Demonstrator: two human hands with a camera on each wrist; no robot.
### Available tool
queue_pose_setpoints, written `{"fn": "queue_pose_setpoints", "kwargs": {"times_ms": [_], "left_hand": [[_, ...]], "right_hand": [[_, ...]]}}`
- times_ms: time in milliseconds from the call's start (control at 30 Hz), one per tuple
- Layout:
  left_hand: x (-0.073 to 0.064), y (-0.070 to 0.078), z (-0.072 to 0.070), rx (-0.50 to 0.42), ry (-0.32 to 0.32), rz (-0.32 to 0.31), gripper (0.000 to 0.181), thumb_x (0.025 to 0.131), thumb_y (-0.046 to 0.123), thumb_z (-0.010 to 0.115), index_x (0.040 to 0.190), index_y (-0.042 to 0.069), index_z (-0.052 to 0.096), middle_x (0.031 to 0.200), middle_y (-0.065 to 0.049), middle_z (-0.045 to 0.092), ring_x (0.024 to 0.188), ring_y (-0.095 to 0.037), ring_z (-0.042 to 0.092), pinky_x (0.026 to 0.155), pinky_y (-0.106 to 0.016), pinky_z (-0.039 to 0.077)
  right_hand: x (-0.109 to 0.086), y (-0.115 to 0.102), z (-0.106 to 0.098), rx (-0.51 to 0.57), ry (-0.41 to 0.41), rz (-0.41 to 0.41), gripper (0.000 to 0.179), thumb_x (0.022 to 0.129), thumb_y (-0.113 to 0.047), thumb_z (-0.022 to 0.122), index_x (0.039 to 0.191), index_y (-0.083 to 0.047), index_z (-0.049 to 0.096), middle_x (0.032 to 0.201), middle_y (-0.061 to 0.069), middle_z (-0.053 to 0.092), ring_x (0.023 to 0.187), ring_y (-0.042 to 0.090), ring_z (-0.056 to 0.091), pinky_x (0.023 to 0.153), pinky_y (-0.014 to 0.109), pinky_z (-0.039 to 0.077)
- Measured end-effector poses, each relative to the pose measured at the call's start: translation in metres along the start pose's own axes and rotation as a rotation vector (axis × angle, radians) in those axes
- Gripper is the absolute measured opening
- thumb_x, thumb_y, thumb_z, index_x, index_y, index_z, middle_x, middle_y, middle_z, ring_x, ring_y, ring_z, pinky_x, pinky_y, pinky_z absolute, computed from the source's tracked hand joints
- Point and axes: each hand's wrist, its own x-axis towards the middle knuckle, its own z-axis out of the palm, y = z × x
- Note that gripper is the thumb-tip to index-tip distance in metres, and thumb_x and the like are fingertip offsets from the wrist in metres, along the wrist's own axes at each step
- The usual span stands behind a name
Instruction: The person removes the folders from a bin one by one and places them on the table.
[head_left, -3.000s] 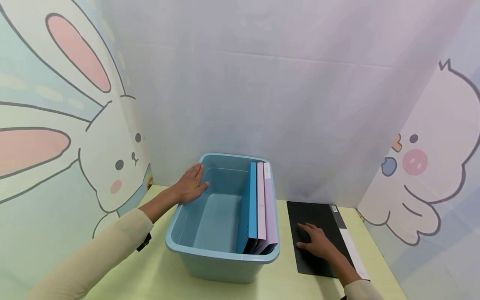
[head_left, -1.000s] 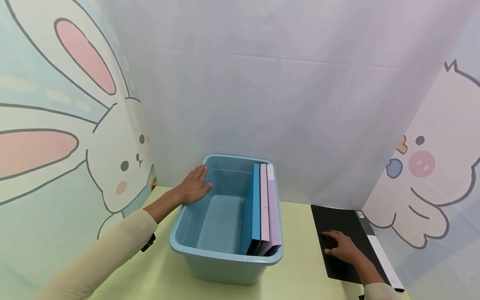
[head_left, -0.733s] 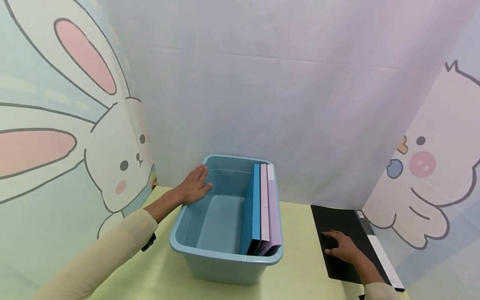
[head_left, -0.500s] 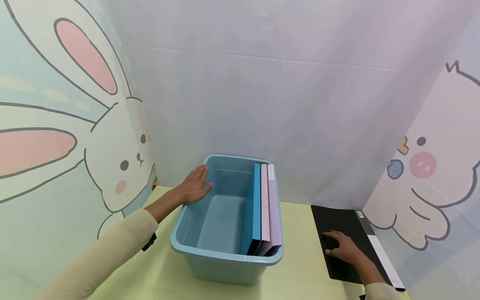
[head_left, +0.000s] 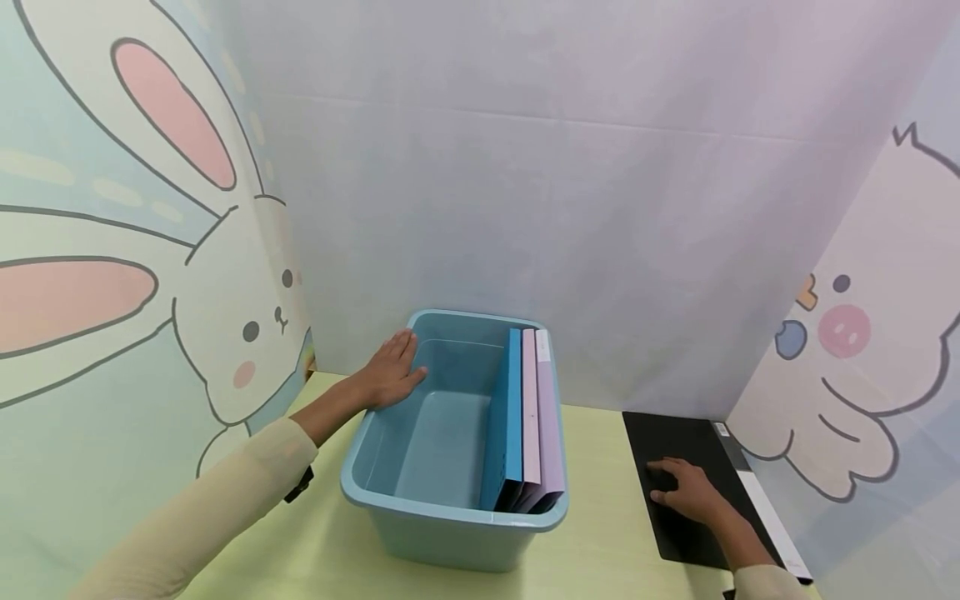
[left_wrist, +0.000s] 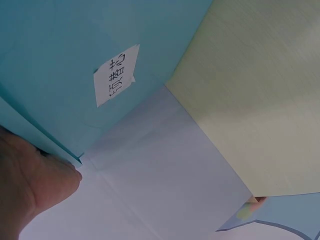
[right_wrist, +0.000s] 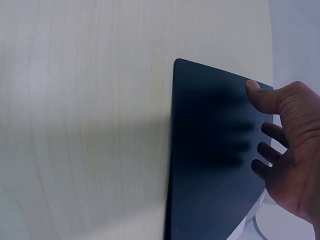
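Observation:
In the head view, a pale blue plastic tub (head_left: pixel 420 504) stands on the table. Against its right wall three document folders stand on edge: a blue folder (head_left: pixel 513 417), a pink folder (head_left: pixel 530 417) and a lilac folder (head_left: pixel 551 425). My left hand (head_left: pixel 387 372) lies across the left rim, fingers extended. In the left wrist view its thumb side touches the rim, and the tub's outer wall (left_wrist: pixel 65 65) bears a paper label (left_wrist: pixel 116 75). My right hand (head_left: pixel 686 490) is spread over a flat black folder (head_left: pixel 671 437); whether the fingertips touch its cover is unclear.
The pale yellow-green table (head_left: pixel 600 467) shows between the tub and the black folder. Behind it hangs a plain lilac cloth (head_left: pixel 555 208). A printed rabbit panel (head_left: pixel 217 308) bounds the left side, and a printed white-bird panel (head_left: pixel 862 350) the right.
Since three seconds ago, the black folder has slid right, away from the tub, together with my right hand. During the last second almost nothing has moved. The left hand has stayed on the rim.

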Motion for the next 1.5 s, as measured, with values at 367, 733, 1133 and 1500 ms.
{"fn": "queue_pose_setpoints", "kwargs": {"times_ms": [367,733,1133,1500], "left_hand": [[0.000,0.000,0.001,-0.003,0.004,0.000,0.078,0.122,0.032,0.041,0.172,-0.020,0.011,0.184,-0.040,0.006,0.174,-0.058,0.005,0.142,-0.070,0.008],[-0.003,-0.002,0.001,-0.010,0.002,0.002,0.077,0.122,0.031,0.042,0.171,-0.021,0.012,0.184,-0.041,0.005,0.174,-0.058,0.004,0.141,-0.070,0.008],[-0.003,0.001,-0.001,-0.013,-0.002,-0.003,0.077,0.122,0.031,0.041,0.172,-0.020,0.011,0.184,-0.040,0.004,0.174,-0.058,0.003,0.142,-0.070,0.007],[-0.004,0.003,-0.003,-0.019,-0.003,0.002,0.077,0.122,0.030,0.042,0.171,-0.021,0.011,0.184,-0.040,0.004,0.174,-0.058,0.004,0.141,-0.071,0.008]], "right_hand": [[0.013,-0.021,-0.017,-0.021,0.100,-0.098,0.050,0.101,-0.018,0.085,0.143,0.005,0.071,0.150,0.042,0.061,0.142,0.070,0.052,0.110,0.084,0.045],[0.028,-0.066,-0.041,-0.020,0.133,-0.191,0.052,0.104,-0.021,0.082,0.145,0.007,0.069,0.148,0.037,0.066,0.140,0.064,0.058,0.110,0.079,0.050],[0.044,-0.112,-0.062,0.022,0.159,-0.249,0.053,0.109,-0.026,0.075,0.153,0.003,0.065,0.154,0.036,0.063,0.144,0.064,0.056,0.111,0.080,0.049],[0.055,-0.154,-0.082,0.052,0.189,-0.291,0.052,0.111,-0.028,0.072,0.154,0.002,0.066,0.155,0.033,0.064,0.147,0.060,0.056,0.116,0.079,0.048]]}}
